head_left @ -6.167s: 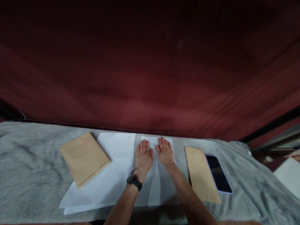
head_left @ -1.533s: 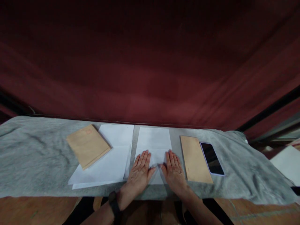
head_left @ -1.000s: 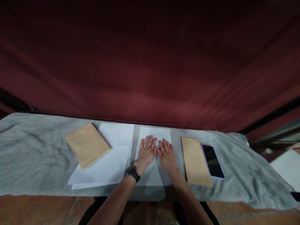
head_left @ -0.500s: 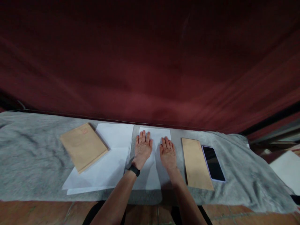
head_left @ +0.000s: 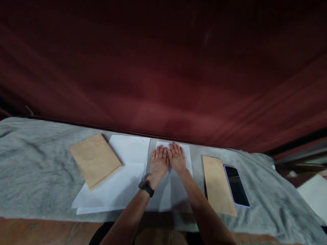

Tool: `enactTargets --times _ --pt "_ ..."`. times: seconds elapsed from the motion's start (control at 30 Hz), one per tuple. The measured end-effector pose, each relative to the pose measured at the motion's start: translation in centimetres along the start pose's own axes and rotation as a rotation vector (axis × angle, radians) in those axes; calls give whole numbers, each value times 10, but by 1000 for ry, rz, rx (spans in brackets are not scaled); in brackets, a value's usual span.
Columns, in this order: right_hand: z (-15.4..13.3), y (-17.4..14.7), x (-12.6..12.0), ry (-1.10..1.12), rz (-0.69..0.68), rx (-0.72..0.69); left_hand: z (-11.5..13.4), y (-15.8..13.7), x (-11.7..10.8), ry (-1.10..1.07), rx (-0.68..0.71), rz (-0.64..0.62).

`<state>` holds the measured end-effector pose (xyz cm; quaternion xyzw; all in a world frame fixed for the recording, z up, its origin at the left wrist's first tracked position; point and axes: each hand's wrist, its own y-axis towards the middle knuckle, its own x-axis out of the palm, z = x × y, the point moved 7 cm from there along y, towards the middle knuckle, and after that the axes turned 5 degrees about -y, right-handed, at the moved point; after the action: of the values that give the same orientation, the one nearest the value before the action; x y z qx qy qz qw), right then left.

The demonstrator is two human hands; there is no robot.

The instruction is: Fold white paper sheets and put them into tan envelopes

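Observation:
A folded white sheet of paper [head_left: 165, 195] lies on the grey cloth in front of me. My left hand [head_left: 159, 162] rests flat on its left part, fingers stretched out, a black watch [head_left: 146, 188] on the wrist. Flat on the upper part of the same sheet lies my right hand [head_left: 177, 157], its fingers extended and angled toward the left hand. The two hands nearly touch at the sheet's middle. Part of the sheet is hidden under the hands and forearms.
Left of the hands lie larger white sheets [head_left: 130, 177], with a stack of brown envelopes [head_left: 95, 160] overlapping them. To the right are another brown envelope [head_left: 218, 185] and a phone [head_left: 236, 185]. Grey cloth [head_left: 265, 197] covers the surface; a dark red curtain [head_left: 163, 85] hangs behind.
My right hand has slid left and slightly up across the sheet, closing the gap to my left hand. My left hand stays flat on the paper. The view has shifted slightly.

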<state>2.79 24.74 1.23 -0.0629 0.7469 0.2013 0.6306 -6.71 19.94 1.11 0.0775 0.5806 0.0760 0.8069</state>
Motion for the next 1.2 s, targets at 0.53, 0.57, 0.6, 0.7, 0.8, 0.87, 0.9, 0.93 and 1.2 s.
enactTargets --times 0.53,0.57,0.6,0.7,0.8,0.87,0.9,0.93,1.2 --pt "69 -53 -16 -65 119 150 -2 -10 -18 -38 -89 14" --pt "63 -63 -18 -41 102 112 3 -14 -20 -41 -75 21" --pt "57 -77 -21 -16 106 105 9 -21 -21 -47 -44 25" --pt "26 -124 -27 56 88 -28 34 -50 -19 -80 142 8" --pt "2 -167 -30 21 59 -124 52 -84 -13 -77 322 -30" --pt "0 -186 -35 -41 70 -95 54 -99 -12 -58 387 -45" --pt "2 -192 -38 -69 77 -76 52 -104 -13 -49 400 -46" --pt "5 -197 -40 -90 82 -57 49 -107 -15 -43 401 -44" --pt "28 -210 -46 -60 90 -26 21 -113 -34 -45 264 -168"
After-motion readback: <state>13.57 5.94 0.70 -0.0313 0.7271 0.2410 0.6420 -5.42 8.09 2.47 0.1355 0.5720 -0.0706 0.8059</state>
